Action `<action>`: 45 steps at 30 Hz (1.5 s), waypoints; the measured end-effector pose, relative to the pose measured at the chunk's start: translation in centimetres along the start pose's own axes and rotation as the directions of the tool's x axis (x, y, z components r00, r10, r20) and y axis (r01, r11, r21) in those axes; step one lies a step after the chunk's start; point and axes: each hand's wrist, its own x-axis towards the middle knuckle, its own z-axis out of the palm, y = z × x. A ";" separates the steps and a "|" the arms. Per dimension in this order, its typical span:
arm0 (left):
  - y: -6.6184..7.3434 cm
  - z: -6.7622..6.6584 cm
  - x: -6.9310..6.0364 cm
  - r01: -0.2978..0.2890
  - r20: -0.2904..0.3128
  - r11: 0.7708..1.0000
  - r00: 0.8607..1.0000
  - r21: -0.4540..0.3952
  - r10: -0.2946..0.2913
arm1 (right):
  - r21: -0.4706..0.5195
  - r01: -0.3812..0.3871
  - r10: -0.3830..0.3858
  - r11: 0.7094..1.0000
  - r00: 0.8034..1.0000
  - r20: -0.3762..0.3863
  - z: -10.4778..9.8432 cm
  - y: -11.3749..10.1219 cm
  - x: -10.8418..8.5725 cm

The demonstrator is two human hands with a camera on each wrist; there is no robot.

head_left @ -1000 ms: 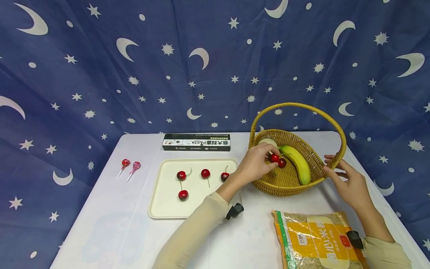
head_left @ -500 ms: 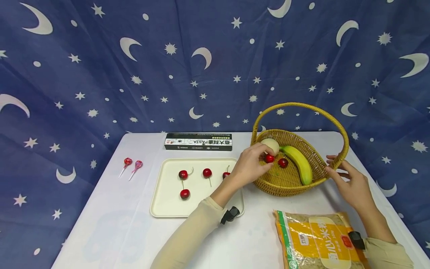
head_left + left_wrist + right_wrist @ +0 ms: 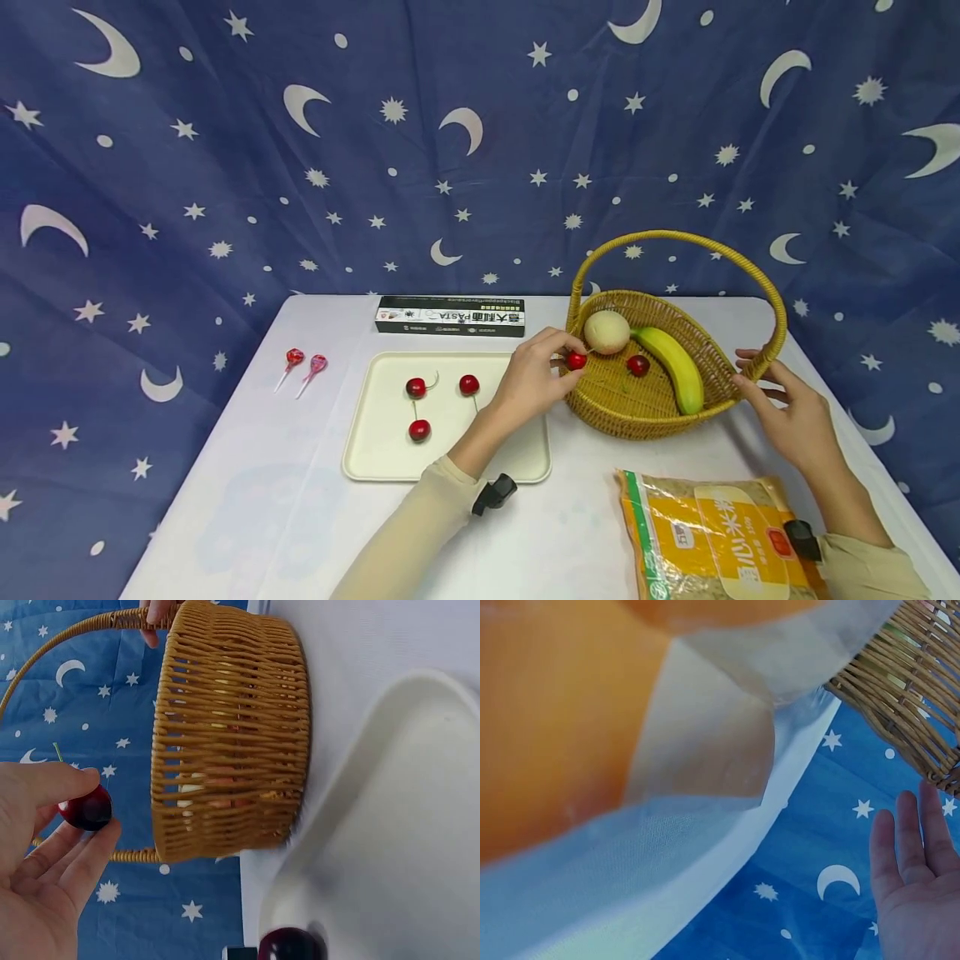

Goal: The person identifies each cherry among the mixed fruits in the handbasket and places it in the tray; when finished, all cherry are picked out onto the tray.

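My left hand (image 3: 531, 379) pinches a red cherry (image 3: 576, 361) by thumb and fingertips, at the left rim of the wicker basket (image 3: 622, 429). In the left wrist view that cherry (image 3: 88, 808) has its green stem pointing up and stands apart from the basket wall. Inside the basket lie a banana (image 3: 675, 371), a pale round item (image 3: 607, 332) and another cherry (image 3: 638, 365). My right hand (image 3: 795, 417) holds the basket at the foot of its handle, thumb and fingers on either side. Straight fingers (image 3: 909, 840) show at the rim in the right wrist view.
A cream tray (image 3: 375, 462) with several cherries lies left of the basket, partly under my left arm. Behind it stands a pasta box (image 3: 450, 317). Two lollipops (image 3: 306, 367) lie far left. A yellow food packet (image 3: 712, 533) lies in front, beside my right forearm.
My left hand has moved left with the cherry, away from the other cherry and over to the basket's left rim. The pale round item is now uncovered. My right hand stays at the handle.
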 end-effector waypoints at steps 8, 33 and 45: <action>-0.8 -2.0 -1.7 0.059 -0.014 0.998 0.998 -0.024 -0.059 | -0.003 -0.010 0.010 1.000 1.000 0.008 -0.1 0.0 0.0; -3.7 -8.0 -7.5 0.156 -0.212 0.987 0.964 -0.047 -0.162 | 0.001 -0.015 0.015 1.000 1.000 0.013 -0.1 0.3 0.0; -5.0 -8.4 -9.1 0.197 -0.219 0.979 0.954 -0.058 -0.205 | -0.017 -0.018 0.018 1.000 1.000 0.015 -0.1 0.3 0.0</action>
